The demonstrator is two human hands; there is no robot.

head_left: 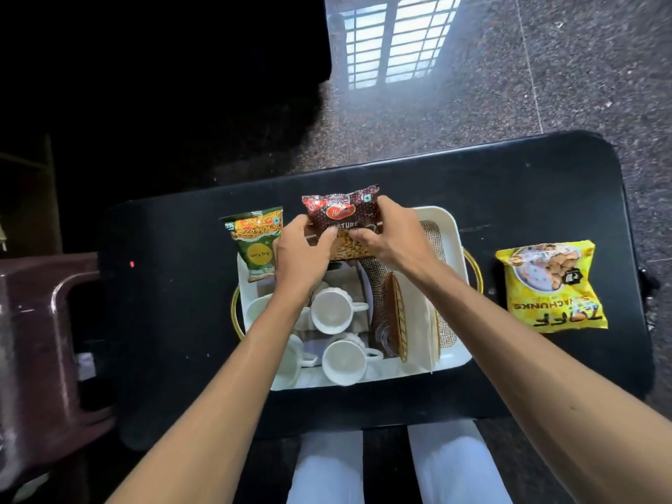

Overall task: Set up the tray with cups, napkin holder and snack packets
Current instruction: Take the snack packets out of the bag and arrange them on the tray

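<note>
While both hands were on it, I saw the maroon foil snack packet point(340, 212) held over the far edge of the white rectangular plastic tray point(448, 227), roughly centre. Left hand point(296, 249) pinched its lower left side and right hand point(394, 236) pinched the lower right, thumbs on the front face. The hands were close together, not touching. I couldn't tell whether the packet's bottom edge rested on the tray or hung clear, because the hands covered it.

Handling, my read:
- Light puffed film pouch with loose contents, so crushable.
- Film looked slick. I'd take it by the side seams or the crimped top, not squeeze the belly.
- No stiffness. It would flop unless leaned on something.

The green-and-yellow snack packet point(256, 241) stood at the tray's far left corner, just beside the maroon one. The yellow printed snack packet point(552, 285) lay flat on the black table point(163, 285), right of the tray and apart from it, not yet loaded. The white handled cups point(334, 311) were clustered in the tray's near left, under the left forearm; probably fragile. The woven cane napkin holder point(398, 314), with white napkins, sat along the right side.
</note>
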